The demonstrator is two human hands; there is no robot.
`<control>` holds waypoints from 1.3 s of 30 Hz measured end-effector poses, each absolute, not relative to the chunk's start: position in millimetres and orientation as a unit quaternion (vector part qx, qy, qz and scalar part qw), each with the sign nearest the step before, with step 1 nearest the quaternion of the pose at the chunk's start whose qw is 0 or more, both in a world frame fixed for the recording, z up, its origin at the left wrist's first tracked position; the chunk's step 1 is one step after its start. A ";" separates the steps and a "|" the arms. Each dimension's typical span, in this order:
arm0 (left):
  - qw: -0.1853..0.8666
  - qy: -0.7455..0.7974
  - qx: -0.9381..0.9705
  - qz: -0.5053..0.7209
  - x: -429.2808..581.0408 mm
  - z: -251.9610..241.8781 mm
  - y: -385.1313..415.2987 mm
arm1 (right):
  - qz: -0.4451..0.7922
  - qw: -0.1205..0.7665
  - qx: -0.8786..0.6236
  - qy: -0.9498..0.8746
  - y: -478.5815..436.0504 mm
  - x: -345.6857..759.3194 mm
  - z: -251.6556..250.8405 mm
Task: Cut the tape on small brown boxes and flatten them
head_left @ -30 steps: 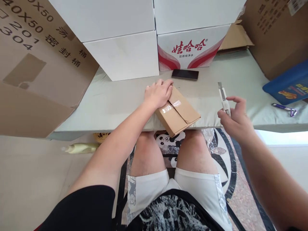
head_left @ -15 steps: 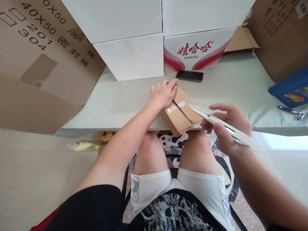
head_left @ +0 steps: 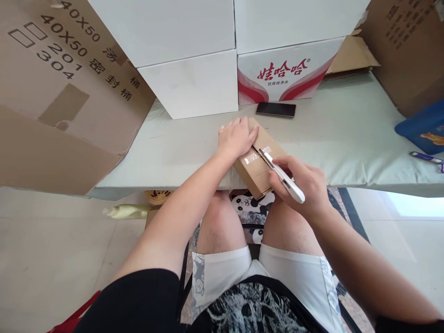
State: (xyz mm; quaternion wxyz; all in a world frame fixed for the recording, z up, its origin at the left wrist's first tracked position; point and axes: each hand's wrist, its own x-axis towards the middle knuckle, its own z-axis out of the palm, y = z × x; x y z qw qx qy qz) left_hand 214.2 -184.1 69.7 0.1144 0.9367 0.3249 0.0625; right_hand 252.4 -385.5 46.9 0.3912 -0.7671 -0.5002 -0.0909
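A small brown cardboard box [head_left: 259, 171] sits at the table's front edge, partly overhanging it above my knees. Clear tape crosses the seam between its top flaps. My left hand [head_left: 237, 138] grips the far-left part of the box, fingers over its top. In my right hand [head_left: 301, 185] is a white utility knife [head_left: 287, 181], fingers wrapped round its body. Its blade tip lies at the seam beside the tape; how deep it goes I cannot tell.
Behind the box lies a black phone [head_left: 276, 109], before stacked white cartons [head_left: 204, 85]. A large brown carton [head_left: 69, 152] stands left. At right are a blue container [head_left: 421, 127] and a purple tool [head_left: 426, 157]. The pale green tablecloth [head_left: 166, 155] covers the table.
My right hand has moved left and down, bringing the knife from above the box onto its taped seam. My left hand stays on the box. The view has shifted slightly.
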 end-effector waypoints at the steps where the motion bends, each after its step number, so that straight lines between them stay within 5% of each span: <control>1: 0.112 0.325 0.937 0.062 214.4 69.4 -183.8 | -0.092 0.383 -0.765 -0.509 -383.9 253.1 46.2; 11: 0.090 0.331 0.938 0.041 214.4 73.0 -186.6 | -0.101 0.294 -0.736 -0.601 -386.1 255.4 54.2; 39: 0.089 0.325 0.940 0.051 214.6 71.0 -187.3 | -0.077 0.293 -0.727 -0.616 -425.5 249.0 66.5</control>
